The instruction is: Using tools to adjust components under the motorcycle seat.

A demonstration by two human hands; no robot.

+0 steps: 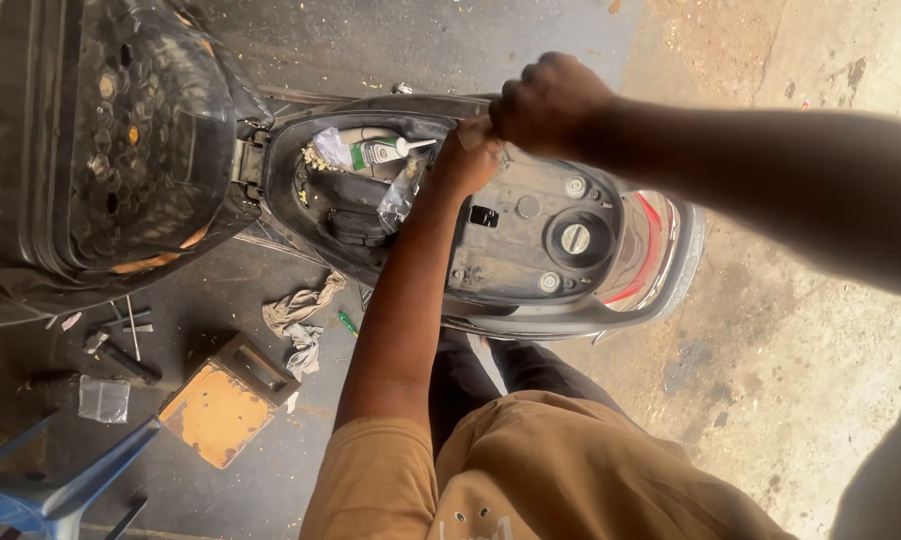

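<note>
A small white tube (378, 151) with a green label and a white nozzle is being kept on its side in the open storage compartment (315, 215) of the scooter. Crumpled clear plastic wrapping (328, 146) is lying just beside it. A clear plastic packet (103, 399) is lying flat on the floor (270, 470), well apart.

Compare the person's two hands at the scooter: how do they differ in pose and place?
The left hand reaches into the open storage tub, fingers hidden; the right hand is a closed fist above the tub's rim. The left arm comes up from below, the right from the side. Both meet at the rim.
</note>
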